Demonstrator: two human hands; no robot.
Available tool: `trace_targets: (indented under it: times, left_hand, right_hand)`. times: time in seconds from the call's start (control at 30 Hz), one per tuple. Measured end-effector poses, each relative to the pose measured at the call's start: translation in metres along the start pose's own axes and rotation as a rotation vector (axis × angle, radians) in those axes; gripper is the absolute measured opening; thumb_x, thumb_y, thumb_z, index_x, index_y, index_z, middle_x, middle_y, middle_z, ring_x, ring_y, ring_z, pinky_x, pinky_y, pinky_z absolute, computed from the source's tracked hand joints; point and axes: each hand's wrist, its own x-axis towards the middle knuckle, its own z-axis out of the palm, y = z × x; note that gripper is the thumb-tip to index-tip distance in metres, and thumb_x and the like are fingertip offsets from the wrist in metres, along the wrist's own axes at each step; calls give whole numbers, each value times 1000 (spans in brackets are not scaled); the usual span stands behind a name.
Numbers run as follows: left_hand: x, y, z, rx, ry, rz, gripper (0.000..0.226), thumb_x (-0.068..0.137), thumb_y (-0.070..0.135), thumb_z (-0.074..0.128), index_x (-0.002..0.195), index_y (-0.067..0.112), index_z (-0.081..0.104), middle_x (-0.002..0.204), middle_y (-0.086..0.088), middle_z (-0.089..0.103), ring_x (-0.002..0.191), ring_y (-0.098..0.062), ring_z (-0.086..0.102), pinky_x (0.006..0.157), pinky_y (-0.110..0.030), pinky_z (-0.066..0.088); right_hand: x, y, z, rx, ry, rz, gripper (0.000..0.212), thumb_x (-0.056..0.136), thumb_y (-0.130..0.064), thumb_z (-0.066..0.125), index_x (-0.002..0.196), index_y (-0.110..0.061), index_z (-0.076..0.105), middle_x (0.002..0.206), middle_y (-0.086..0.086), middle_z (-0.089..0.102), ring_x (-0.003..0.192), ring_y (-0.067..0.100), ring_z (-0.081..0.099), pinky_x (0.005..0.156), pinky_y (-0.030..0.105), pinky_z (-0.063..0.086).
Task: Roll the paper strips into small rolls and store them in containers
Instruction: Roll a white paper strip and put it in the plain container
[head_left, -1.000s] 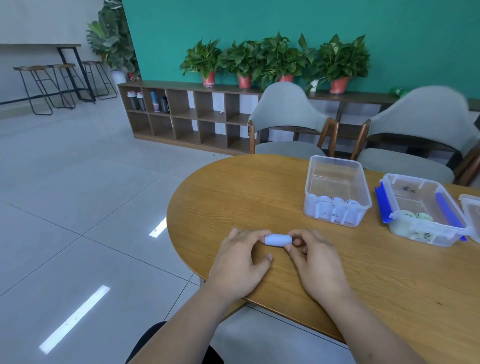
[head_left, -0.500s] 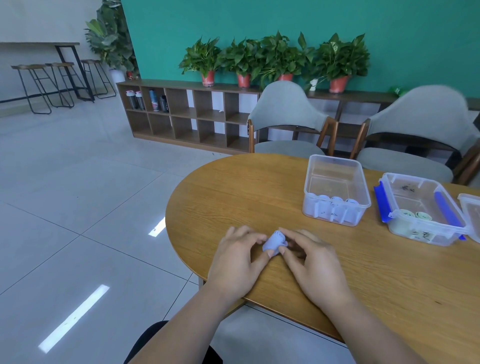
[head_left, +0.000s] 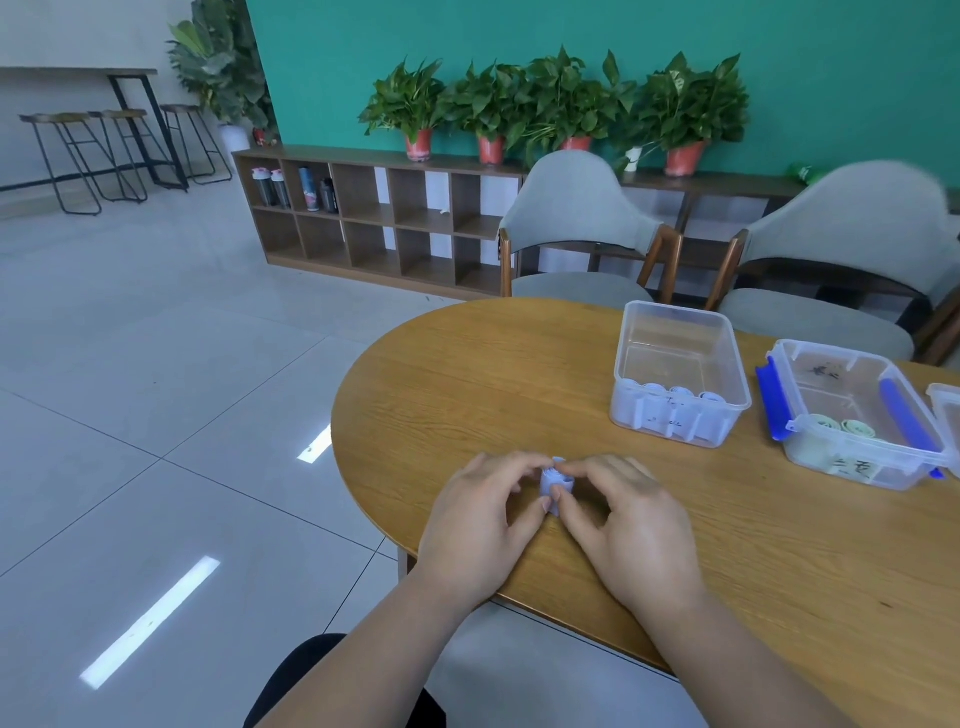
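I see left grip (head_left: 483, 519) and right grip (head_left: 628, 525) both pinched on pale-blue paper roll (head_left: 555, 482) — roll at counter (head_left: 467, 374) surface, well apart from clear container (head_left: 680, 384), nearer me and to its left.

A rounded wooden table (head_left: 519, 374) is set on a pale tiled floor (head_left: 156, 364), on which two bright strips of reflected light (head_left: 150, 621) are seen. At its far side a grey upholstered chair (head_left: 571, 208) with a wooden frame is drawn up, and a second grey chair (head_left: 852, 218) is placed beside it. Behind them a low wooden cubby shelf (head_left: 395, 234) is stood against a teal wall (head_left: 519, 31), with a row of leafy plants in red pots (head_left: 410, 104) lined along its top and several bottles (head_left: 267, 187) kept in its upper left compartments. At the far left, three dark-framed stools (head_left: 78, 156) are ranged by a high table (head_left: 78, 73), and a large leafy plant (head_left: 218, 57) in a white pot is seen near the wall's corner.
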Motion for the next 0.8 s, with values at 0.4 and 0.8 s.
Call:
trace_targets:
  times: [0.4, 0.8]
  left_hand:
    - [0, 0, 2, 32, -14, 24, 31, 97, 36, 66, 127, 43, 59, 113, 24, 65, 103, -2, 58, 87, -32, 52]
    - [0, 0, 1, 45, -45, 48, 33, 97, 31, 63, 128, 43, 56, 118, 25, 62, 107, 0, 55, 91, -29, 49]
  right_hand:
    - [-2, -1, 0, 10, -70, 33, 20, 93, -46, 68, 110, -41, 59, 93, -20, 68, 86, 5, 66, 64, 34, 54]
    - [-1, -7, -3, -67, -97, 38, 25, 92, -49, 68, 111, -41, 53, 88, -20, 67, 78, 5, 66, 58, 31, 50]
